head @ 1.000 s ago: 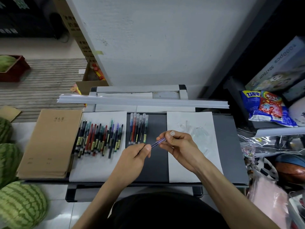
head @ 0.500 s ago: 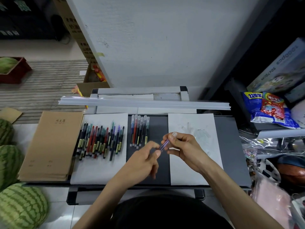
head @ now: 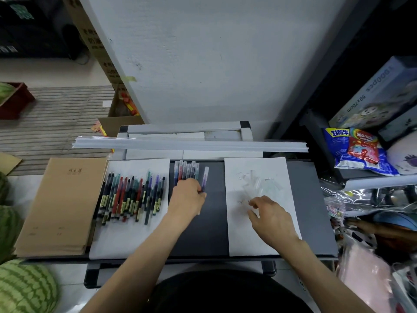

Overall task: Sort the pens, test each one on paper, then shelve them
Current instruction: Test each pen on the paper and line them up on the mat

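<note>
Purple pen [head: 205, 178] pinched in left hand [head: 187, 197] grip, at 3 o'clock of the tested row [head: 186, 171] on the desk [head: 209, 233]. Lay parallel, just beside, ends level. Right hand [head: 270, 214] grip slack, seemingly empty, over the paper [head: 248, 241].

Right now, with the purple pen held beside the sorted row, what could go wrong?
The purple pen in the left hand angles away from the sorted row; released so, it might roll away. The right hand hovers by loose clear plastic pieces on the test paper; a brush could scatter them.
</note>
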`<state>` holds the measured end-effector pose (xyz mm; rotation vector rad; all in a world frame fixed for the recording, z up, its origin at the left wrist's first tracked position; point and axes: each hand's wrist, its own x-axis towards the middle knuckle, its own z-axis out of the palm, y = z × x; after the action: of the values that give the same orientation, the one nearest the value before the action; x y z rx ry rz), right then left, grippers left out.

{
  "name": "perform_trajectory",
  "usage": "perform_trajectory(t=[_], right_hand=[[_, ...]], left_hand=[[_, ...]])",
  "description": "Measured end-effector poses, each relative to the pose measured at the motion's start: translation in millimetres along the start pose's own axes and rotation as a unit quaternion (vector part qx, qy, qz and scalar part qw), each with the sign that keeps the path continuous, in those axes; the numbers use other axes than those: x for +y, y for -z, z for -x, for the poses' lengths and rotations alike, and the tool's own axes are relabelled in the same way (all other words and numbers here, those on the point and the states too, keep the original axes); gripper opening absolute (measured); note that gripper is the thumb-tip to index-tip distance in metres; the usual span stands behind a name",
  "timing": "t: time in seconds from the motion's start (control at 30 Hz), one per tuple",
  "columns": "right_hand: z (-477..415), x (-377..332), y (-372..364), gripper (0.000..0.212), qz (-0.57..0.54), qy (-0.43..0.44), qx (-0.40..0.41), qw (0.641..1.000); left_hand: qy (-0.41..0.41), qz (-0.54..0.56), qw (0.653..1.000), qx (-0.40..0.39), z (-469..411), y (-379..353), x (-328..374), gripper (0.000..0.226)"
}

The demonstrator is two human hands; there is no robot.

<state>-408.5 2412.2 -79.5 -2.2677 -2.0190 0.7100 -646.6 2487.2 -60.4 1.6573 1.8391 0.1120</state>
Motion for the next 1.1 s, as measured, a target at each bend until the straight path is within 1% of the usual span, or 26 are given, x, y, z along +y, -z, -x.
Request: perform_trajectory(t=[0.13, 0.23, 0.33, 0.43, 0.5, 0.67, 0.83, 0.93, 1.0, 1.1], right_hand=[[3.5, 2.5, -5.5, 0.033, 0.029, 0.004, -0.004, 1.0], [4.4, 0.4, -9.6, 0.035, 0.047, 0.01, 0.006, 0.999], [1.8, -1.5, -13.3, 0.034, 0.068, 0.019, 0.034, 0.997], [-2.9, -3.0, -17.2, 0.026, 0.093, 0.038, 0.066, 0.993], [-5.7, -5.3, -20.7, 0.021, 0.119, 0.052, 0.082, 0.988], [-12.2, -10.3, -25.5, 0.028, 0.133, 0.058, 0.109, 0.983], [-14.4, -14.7, -24.8, 0.026, 0.09, 0.066, 0.128, 0.985], [-14.1, -17.7, -21.7, 0.032, 0.046, 0.077, 0.118, 0.989], [-12.2, -22.6, -17.5, 0.034, -0.007, 0.073, 0.1, 0.992], [-10.2, -30.6, -11.2, 0.033, -0.123, 0.056, 0.072, 0.988]], left_hand=[[-0.006, -0.025, 0.999, 0.023, -21.8, 0.1, 8.0, 0.006], [-0.018, -0.051, 0.998, 0.029, -30.3, -5.5, 12.4, 0.01], [-0.024, -0.065, 0.997, 0.026, -33.9, -10.8, 12.0, 0.011], [-0.028, -0.071, 0.997, 0.024, -34.9, -15.6, 9.2, 0.009], [-0.026, -0.074, 0.997, 0.023, -34.0, -17.4, 7.5, 0.014], [-0.024, -0.056, 0.998, 0.026, -31.1, -17.9, 4.4, 0.017], [-0.024, -0.055, 0.996, 0.071, -22.7, -8.9, -9.2, 0.019], [-0.012, -0.065, 0.993, 0.101, -18.0, 4.4, -28.4, 0.014], [0.002, -0.073, 0.99, 0.121, -16.7, 13.6, -45.5, 0.012], [0.038, -0.092, 0.988, 0.118, -14.9, 23.1, -68.7, 0.01]])
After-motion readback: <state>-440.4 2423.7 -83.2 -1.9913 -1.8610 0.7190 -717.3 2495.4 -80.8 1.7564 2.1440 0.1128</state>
